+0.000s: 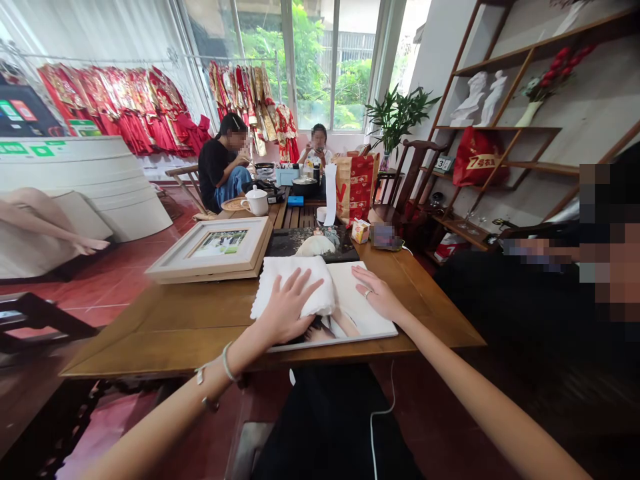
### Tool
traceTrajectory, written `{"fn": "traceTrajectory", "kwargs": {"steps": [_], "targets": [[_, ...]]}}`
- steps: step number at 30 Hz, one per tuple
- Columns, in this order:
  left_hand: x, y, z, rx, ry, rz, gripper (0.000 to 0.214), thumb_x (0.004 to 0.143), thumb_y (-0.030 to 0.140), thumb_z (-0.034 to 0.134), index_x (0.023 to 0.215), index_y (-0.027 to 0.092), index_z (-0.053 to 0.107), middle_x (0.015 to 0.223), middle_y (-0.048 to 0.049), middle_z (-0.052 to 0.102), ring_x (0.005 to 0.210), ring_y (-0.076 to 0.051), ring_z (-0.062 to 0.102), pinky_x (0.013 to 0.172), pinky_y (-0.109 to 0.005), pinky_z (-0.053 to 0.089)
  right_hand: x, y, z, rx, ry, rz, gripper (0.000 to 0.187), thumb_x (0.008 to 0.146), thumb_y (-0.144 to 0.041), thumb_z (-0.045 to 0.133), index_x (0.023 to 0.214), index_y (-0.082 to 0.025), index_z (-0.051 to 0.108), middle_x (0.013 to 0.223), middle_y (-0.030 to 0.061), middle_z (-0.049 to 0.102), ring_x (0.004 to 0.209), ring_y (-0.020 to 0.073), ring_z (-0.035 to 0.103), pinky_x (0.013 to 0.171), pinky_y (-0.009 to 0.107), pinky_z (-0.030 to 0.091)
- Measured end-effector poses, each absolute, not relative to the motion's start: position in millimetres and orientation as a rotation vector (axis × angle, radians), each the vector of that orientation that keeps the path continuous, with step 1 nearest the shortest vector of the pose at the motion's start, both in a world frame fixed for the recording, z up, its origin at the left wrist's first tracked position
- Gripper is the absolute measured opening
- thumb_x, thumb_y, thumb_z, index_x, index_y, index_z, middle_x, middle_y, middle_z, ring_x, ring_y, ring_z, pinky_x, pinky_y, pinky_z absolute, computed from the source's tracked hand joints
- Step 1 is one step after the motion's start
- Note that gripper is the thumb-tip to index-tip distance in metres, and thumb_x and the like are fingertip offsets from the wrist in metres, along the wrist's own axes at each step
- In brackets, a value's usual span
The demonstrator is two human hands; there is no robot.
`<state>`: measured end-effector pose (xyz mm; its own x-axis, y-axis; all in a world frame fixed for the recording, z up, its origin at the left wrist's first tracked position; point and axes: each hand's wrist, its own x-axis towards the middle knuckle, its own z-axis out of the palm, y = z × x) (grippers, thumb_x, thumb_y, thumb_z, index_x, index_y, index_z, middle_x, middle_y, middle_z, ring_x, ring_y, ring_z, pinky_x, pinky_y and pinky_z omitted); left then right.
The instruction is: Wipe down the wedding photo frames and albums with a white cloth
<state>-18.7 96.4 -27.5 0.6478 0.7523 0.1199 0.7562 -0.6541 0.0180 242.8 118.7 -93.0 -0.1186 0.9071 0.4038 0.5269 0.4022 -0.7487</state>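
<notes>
My left hand (285,310) lies flat, fingers spread, on a folded white cloth (293,277) that rests on a large photo print (350,313) at the near edge of the wooden table (165,320). My right hand (375,293), with a ring on one finger, lies flat on the white part of the same print, beside the cloth. Both hands are open and hold nothing. A bracelet circles my left wrist.
Stacked framed photos (213,248) and a dark photo album (310,243) lie farther along the table, with a small box (360,231), a white teapot (257,200) and a red gift bag (356,187). Two people sit at the far end. A person in black sits at right.
</notes>
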Motion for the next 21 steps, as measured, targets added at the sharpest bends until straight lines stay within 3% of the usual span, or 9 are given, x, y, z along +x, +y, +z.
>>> {"fn": "traceTrajectory", "kwargs": {"steps": [11,21], "targets": [[-18,6,-31,-3.012,-1.124,-0.136,0.094,0.069,0.048,0.058,0.147,0.029,0.009,0.154,-0.0084,0.002,0.138,-0.04,-0.002,0.104,-0.066,-0.002,242,118,-92,-1.249,-1.788,0.554,0.04,0.084,-0.031,0.05,0.122,-0.022,0.059,0.135,0.0088,0.05,0.129,0.0239,0.042,0.111,0.047,0.027],[13,88,-25,-2.82,-1.284,-0.123,0.071,0.08,0.042,0.051,0.144,0.027,0.024,0.152,-0.0122,0.018,0.138,-0.036,0.012,0.102,-0.065,0.016,241,117,-92,-1.248,-1.784,0.543,0.041,0.085,-0.036,0.051,0.123,-0.023,0.058,0.135,0.0087,0.05,0.13,0.025,0.041,0.111,0.049,0.026]]}}
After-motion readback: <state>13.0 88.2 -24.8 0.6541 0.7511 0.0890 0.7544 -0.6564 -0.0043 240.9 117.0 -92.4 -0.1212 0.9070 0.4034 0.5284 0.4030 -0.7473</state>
